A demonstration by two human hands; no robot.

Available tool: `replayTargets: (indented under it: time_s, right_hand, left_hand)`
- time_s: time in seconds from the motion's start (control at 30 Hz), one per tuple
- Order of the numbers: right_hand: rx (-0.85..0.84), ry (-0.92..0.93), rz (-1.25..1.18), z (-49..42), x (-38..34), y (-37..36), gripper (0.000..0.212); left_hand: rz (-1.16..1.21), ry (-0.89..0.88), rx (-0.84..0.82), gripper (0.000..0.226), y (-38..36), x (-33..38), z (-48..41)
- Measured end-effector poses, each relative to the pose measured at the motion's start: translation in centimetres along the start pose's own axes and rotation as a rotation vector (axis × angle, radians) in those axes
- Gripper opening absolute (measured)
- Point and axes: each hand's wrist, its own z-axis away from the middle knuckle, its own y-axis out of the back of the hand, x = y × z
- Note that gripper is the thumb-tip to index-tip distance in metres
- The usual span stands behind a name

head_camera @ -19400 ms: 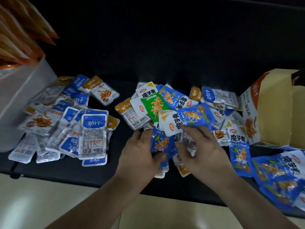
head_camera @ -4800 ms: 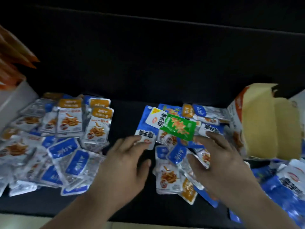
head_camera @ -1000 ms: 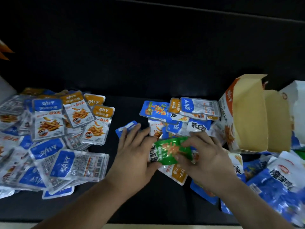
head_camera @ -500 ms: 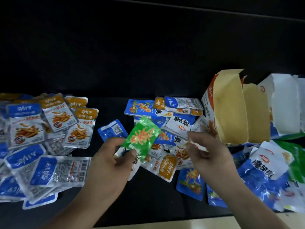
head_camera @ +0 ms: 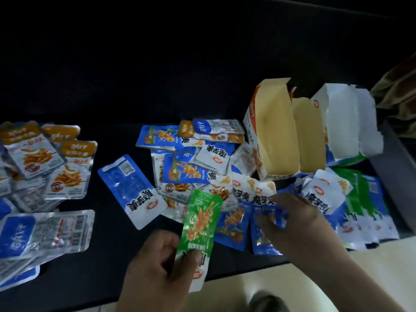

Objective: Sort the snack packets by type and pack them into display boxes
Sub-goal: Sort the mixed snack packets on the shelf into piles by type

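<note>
Head view is showing a green snack packet (head_camera: 199, 226) being held up just above the near part of the black table (head_camera: 101, 255), standing on its short end and leaning a little to the right. The left hand (head_camera: 157, 273) is pinching its lower white end, thumb pressing on the front and the other fingers curling behind. The packet's top is overlapping the near edge of the middle heap (head_camera: 191, 167), a jumble of blue-and-white and silver packets; whether it is touching them I cannot tell. Just to the right, the right hand (head_camera: 299, 224) is reaching palm-down over two blue packets (head_camera: 265, 230) at the near side of that heap. Its fingers are blurring, so I cannot tell whether they are gripping one or only resting on it. A single blue packet (head_camera: 132, 190) is lying apart, left of the heap. Farther left a pile of silver packets (head_camera: 45, 165) with orange and blue headers is spreading to the frame's edge. Behind the right hand a tan cardboard box (head_camera: 276, 131) is standing open, with a white box (head_camera: 346, 122) just beside it on the right. In front of the white box, green and blue packets (head_camera: 360, 206) are lying in an overlapping row. A pale floor (head_camera: 247, 287) is showing below the table's near edge.
</note>
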Motion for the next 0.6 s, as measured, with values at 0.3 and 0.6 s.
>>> replayTargets:
  time_s: [0.3, 0.6]
  right_hand:
    - [-0.151, -0.150, 0.081, -0.2, -0.1, -0.6, 0.078]
    - [-0.051, -0.245, -0.478, -0.3, -0.1, -1.0, 0.043]
  left_hand:
    - [-0.092, -0.124, -0.067, 0.025, -4.3, 1.6, -2.0]
    - [-0.608, -0.577, 0.025, 0.037, -6.5, -1.2, -4.7]
